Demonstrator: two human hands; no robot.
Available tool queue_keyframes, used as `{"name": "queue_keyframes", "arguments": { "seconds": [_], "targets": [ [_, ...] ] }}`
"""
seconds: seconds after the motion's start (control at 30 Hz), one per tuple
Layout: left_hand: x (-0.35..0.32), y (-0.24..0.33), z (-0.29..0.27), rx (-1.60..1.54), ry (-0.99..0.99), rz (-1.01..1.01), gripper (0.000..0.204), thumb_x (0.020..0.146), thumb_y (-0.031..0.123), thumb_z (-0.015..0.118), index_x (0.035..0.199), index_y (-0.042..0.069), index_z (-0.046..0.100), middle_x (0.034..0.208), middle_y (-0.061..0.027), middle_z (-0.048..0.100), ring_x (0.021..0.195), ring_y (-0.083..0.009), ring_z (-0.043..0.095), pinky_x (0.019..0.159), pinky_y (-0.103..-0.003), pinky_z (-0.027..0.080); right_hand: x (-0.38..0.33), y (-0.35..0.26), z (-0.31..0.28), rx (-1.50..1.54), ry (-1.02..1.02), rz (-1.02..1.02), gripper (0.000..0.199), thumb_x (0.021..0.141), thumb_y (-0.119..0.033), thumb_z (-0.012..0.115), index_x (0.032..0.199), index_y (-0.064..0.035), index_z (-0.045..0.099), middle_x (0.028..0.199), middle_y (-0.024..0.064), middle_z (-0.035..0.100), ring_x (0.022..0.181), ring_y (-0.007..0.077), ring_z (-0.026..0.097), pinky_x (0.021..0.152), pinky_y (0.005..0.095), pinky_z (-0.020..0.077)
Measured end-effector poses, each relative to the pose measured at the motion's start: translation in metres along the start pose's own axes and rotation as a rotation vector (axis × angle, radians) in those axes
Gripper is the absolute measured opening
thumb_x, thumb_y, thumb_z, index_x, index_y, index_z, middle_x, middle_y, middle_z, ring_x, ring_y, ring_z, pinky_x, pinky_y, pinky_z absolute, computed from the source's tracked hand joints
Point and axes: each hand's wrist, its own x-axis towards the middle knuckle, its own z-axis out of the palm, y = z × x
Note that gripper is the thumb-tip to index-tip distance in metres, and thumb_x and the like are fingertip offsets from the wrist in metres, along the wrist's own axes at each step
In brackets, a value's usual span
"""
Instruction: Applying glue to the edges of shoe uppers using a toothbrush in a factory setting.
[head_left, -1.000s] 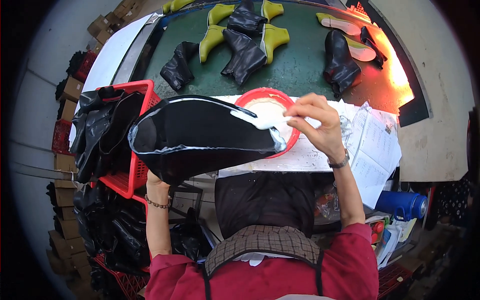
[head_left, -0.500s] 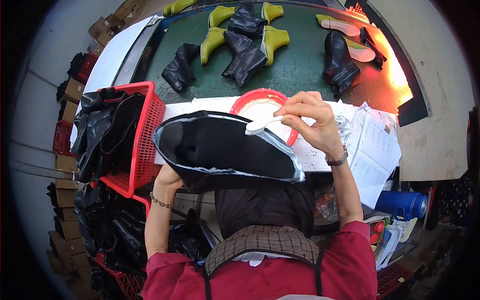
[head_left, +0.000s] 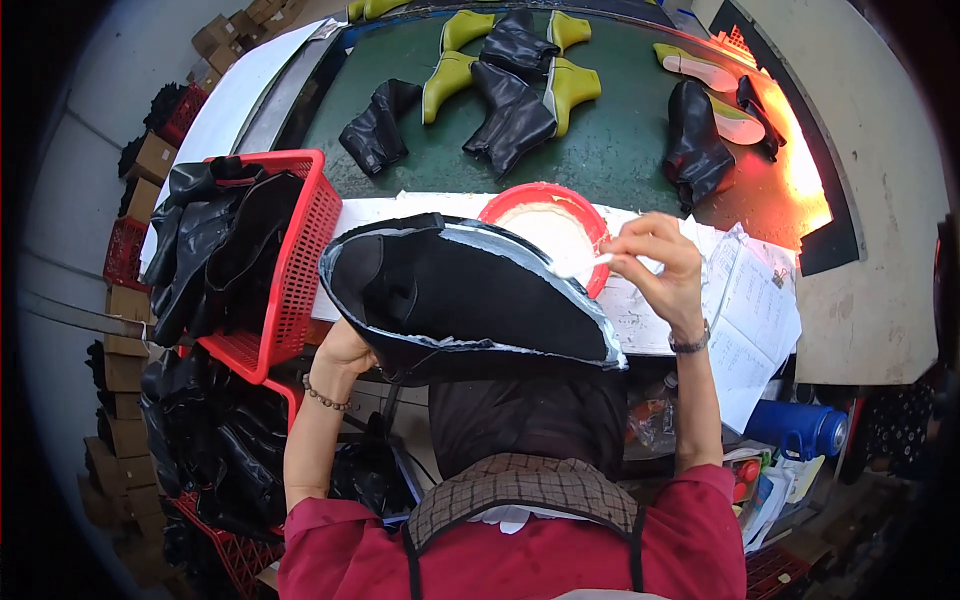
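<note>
A black boot upper (head_left: 470,295) lies with its open underside facing up, and white paste coats much of its edge. My left hand (head_left: 348,348) is closed on it from below at the left; some of the fingers are hidden under it. Between the pinched fingers of my right hand (head_left: 660,270) is a small white brush (head_left: 588,265), its head at the upper's far right edge. Just behind the upper stands a red bowl (head_left: 510,200) of white paste (head_left: 550,228), partly covered by the upper.
A red basket (head_left: 300,260) full of black boot uppers stands at left. Across the green belt (head_left: 620,165) lie black uppers (head_left: 508,112) and lime-green shoe lasts (head_left: 572,92), with an orange glow at far right. Papers (head_left: 745,330) and a blue flask (head_left: 795,428) are at right.
The brush has moved right and nearer along the upper's far edge, with my right hand lower. More white paste shows along that edge. The whole scene has shifted slightly in view.
</note>
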Motion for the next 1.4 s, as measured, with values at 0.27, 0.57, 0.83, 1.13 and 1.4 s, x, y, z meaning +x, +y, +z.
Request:
{"name": "queue_keyframes", "arguments": {
  "seconds": [0.27,0.57,0.83,1.13,1.4],
  "targets": [
    [-0.007,0.005,0.009,0.18,-0.067,-0.197,0.039,0.071,-0.023,0.049,0.102,-0.004,0.065,0.069,-0.0055,0.057,0.047,-0.0071,0.043,0.038,-0.023,0.022,0.01,-0.006,-0.002,-0.002,0.004,-0.007,0.015,0.081,-0.014,0.081,0.095,-0.0111,0.08,0.087,-0.0006,0.072,0.08,0.0121,0.061,0.081,0.0298,0.0356],
    [-0.03,0.029,0.057,0.648,-0.305,-0.345,0.018,0.076,-0.013,0.045,0.083,-0.001,0.057,0.059,-0.002,0.047,0.045,-0.0046,0.037,0.038,-0.023,0.02,0.04,-0.014,-0.003,0.043,-0.157,-0.089,0.01,0.083,-0.017,0.08,0.093,-0.0132,0.08,0.084,-0.0032,0.07,0.076,0.0083,0.057,0.082,0.0308,0.0312],
    [-0.03,0.014,0.075,0.6,-0.412,-0.495,0.025,0.075,-0.017,0.051,0.094,-0.003,0.061,0.065,-0.0028,0.052,0.048,-0.0064,0.043,0.038,-0.023,0.026,0.074,-0.028,0.024,0.03,-0.234,-0.304,0.016,0.079,-0.017,0.083,0.095,-0.0125,0.079,0.086,-0.0022,0.067,0.08,0.0105,0.056,0.083,0.032,0.0321],
    [-0.018,0.0,0.004,0.155,-0.085,-0.121,0.029,0.071,-0.023,0.049,0.091,-0.005,0.061,0.067,-0.0058,0.054,0.045,-0.0097,0.044,0.039,-0.023,0.02,0.029,0.003,0.007,0.085,-0.038,-0.075,0.016,0.077,-0.013,0.083,0.093,-0.0121,0.08,0.087,-0.0006,0.07,0.086,0.012,0.062,0.088,0.0316,0.0353],
    [0.032,-0.009,-0.079,-0.165,-0.552,0.045,0.054,0.084,0.0,0.059,0.136,-0.01,0.051,0.13,-0.0262,0.062,0.093,-0.0304,0.072,0.062,-0.028,0.056,-0.026,0.056,0.02,0.373,0.201,0.362,0.013,0.095,-0.007,0.067,0.104,0.0011,0.071,0.089,0.002,0.064,0.077,0.0078,0.058,0.068,0.024,0.0484]
  ]
}}
